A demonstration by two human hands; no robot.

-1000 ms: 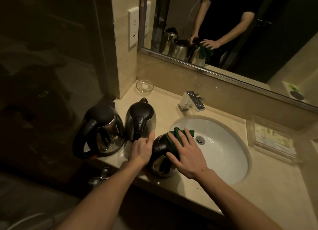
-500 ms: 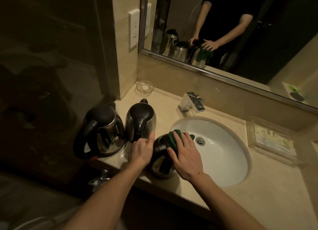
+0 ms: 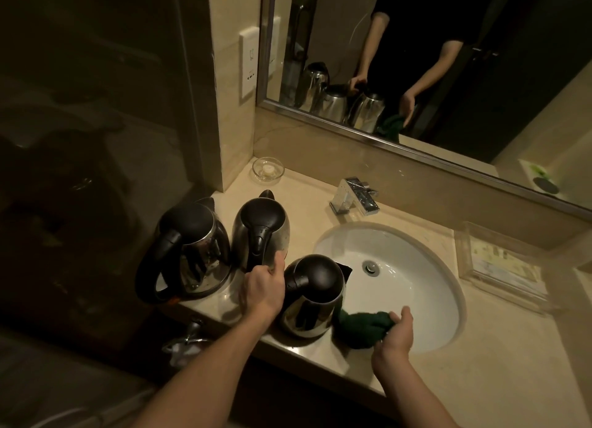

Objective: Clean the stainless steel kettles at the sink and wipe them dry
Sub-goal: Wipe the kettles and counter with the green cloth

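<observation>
Three stainless steel kettles with black lids and handles stand on the beige counter. The near kettle sits at the sink's left rim, its spout over the white basin. My left hand is beside its handle, fingers curled; what they hold is hidden. My right hand grips a dark green cloth against the kettle's lower right side, at the basin's front rim. The middle kettle and the left kettle stand behind and to the left.
A chrome tap stands behind the basin. A small glass dish sits in the back corner. A clear tray with printed cards lies right of the sink. The mirror reflects the person and the kettles.
My right hand slid the green cloth from the near kettle's lid down to its lower right side. The lid is now uncovered. My left hand stayed by the handle.
</observation>
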